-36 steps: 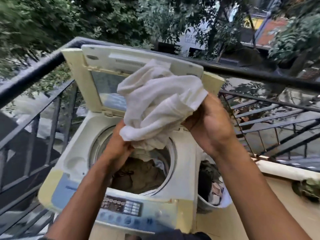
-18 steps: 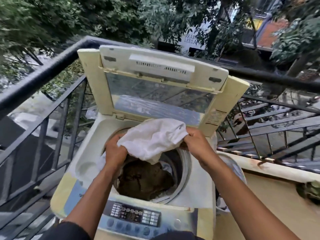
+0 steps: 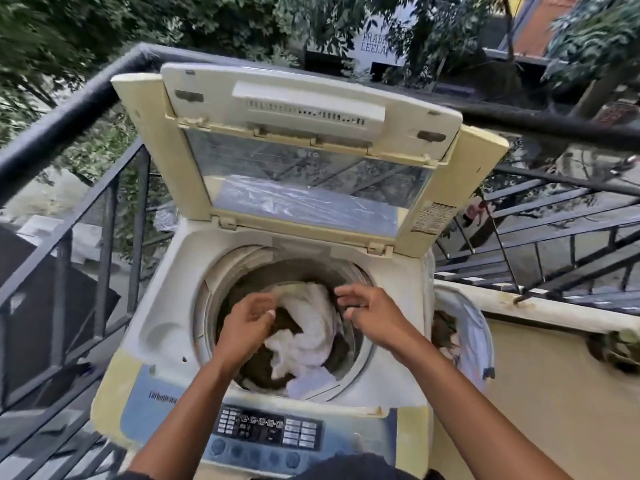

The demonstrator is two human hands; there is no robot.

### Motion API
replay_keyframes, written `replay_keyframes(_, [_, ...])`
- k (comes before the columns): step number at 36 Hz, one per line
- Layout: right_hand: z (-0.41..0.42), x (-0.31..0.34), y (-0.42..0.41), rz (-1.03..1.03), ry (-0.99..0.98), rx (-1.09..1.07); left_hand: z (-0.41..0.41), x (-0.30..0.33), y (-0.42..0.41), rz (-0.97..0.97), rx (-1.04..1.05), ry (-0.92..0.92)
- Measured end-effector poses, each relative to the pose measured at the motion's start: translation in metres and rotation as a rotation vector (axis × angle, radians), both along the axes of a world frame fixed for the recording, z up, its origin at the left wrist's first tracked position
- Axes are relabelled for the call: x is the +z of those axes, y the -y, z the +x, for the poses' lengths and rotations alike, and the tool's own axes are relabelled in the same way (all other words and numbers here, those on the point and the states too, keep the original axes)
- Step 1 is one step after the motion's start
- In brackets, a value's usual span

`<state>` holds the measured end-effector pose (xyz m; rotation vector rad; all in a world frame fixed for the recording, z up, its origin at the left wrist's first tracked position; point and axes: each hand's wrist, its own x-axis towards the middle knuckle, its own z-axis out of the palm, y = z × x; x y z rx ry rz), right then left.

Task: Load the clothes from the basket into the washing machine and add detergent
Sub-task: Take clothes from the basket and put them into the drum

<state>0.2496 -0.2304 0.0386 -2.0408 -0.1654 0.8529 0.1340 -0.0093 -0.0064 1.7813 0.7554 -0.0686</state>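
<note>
Clothes lay heaped inside the drum of the washing machine (image 3: 166, 306): a crumpled white cloth (image 3: 308, 327) sat on top, draped over a dark brown garment (image 3: 256, 367), with a pale bluish piece (image 3: 310, 384) at the near edge of the opening. The white cloth was creased and bunched, its folds running from the far side of the drum toward the near rim. How deep the load went could not be made out.

Both hands hovered over the drum mouth. The left hand (image 3: 247, 322) had its fingers loosely bent and held nothing; its fingertips were close to the white cloth, and whether they touched it could not be told. The right hand (image 3: 369, 308) was spread and relaxed above the cloth's far right edge, also holding nothing.

The machine was a yellowed top-loader with its lid (image 3: 304, 150) propped upright, the clear window in it reflecting bars and foliage. A control panel (image 3: 268, 429) with small buttons ran along the near edge; its labels were too small to read.

Just beside the machine on the right stood the basket (image 3: 479, 327), partly hidden behind the machine's corner, with dark clothes showing inside it. A black metal railing (image 3: 104, 216) ran round the balcony, with trees behind.
</note>
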Motion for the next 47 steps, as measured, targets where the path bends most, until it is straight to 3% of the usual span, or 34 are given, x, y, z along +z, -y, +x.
replay_keyframes(12, [-0.016,-0.018,0.081,0.113,0.061,-0.113,0.012,0.028,0.086,-0.043,-0.194,0.076])
replay_keyframes(19, [0.007,-0.019,0.154,0.185,0.095,-0.367,0.077,0.060,0.168,-0.116,-0.311,0.157])
replay_keyframes(25, [0.041,-0.054,0.234,0.069,0.040,-0.494,0.144,0.051,0.262,-0.166,-0.400,0.164])
replay_keyframes(31, [0.080,-0.121,0.301,-0.138,-0.007,-0.490,0.197,-0.028,0.341,-0.124,-0.420,-0.007])
replay_keyframes(35, [0.099,-0.184,0.330,-0.224,-0.126,-0.473,0.216,-0.090,0.375,-0.066,-0.424,-0.214])
replay_keyframes(42, [0.117,-0.297,0.357,-0.391,-0.328,-0.320,0.222,-0.173,0.396,-0.072,-0.442,-0.543])
replay_keyframes(47, [0.127,-0.364,0.359,-0.450,-0.486,-0.220,0.216,-0.212,0.394,-0.113,-0.445,-0.658])
